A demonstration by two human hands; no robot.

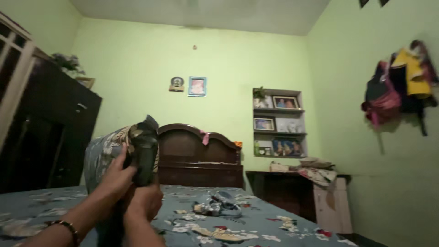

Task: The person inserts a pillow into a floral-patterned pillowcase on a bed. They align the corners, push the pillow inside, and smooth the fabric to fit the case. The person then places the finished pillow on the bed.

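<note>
Held upright above the bed, a pillow in a floral blue-grey cover, with its dark open end turned to the camera. Lying between both hands, a little left of the middle of the view, in front of the dark wooden headboard.

Left hand: placed on the near side of the pillow, fingers bent around the edge of the dark cover end, so the grip closed on the cloth. A thin bracelet on the left wrist.

Right hand: lower, just under the dark end, fingers curled into a fist around the bunched cloth hanging down. Grip tight on the cover, not loose. Both hands close together, almost touching, with the dark cloth running down between them.

On the bed, beside the right hand but apart from it, a small crumpled bundle of cloth on the flowered sheet. At the left, a tall dark wardrobe. At the right of the headboard, a low dark cabinet with folded cloths on top, and above it a wall niche with shelves and framed pictures. On the right green wall, bags and clothes hanging, well apart from the hands.
</note>
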